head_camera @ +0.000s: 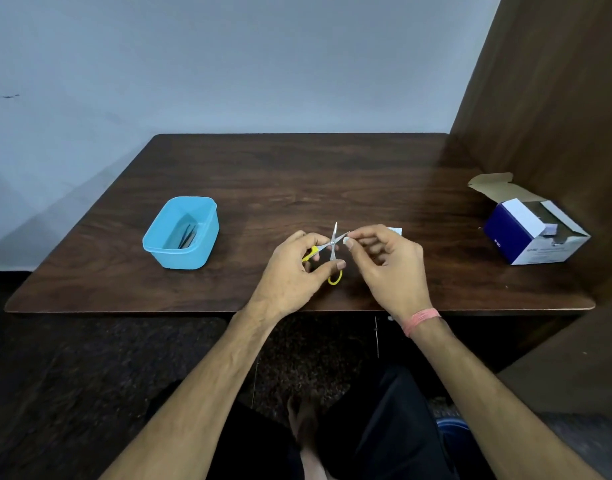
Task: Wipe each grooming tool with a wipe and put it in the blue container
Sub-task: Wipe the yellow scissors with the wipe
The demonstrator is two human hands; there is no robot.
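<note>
While the small yellow-handled scissors are held open above the dark wooden table, blades crossed in an X with both tips pointing away from the person, they sit between the two hands near the table's front edge. Left hand: fingers curled round the yellow loops, thumb lying across the lower one, gripping the handle end. Right hand: thumb and forefinger pinching the right-hand blade near its tip through a small white wipe; the other fingers are loosely curled behind. Judged handling: light, rigid steel blades, smooth and likely slippery under a damp wipe, with pointed tips and edges that can nick; best held by the plastic loops, the blade wiped along its flat from pivot to tip, not across the edge. The wipe: soft, thin, liable to tear on the point. Blue container: open plastic tub, well apart to the left, already holding what look like dark slender tools, too small to name. Also present: a white scrap just behind the right hand, partly hidden, and an opened blue-and-white carton at the table's right edge. Right wrist bears a pink thread band.
</note>
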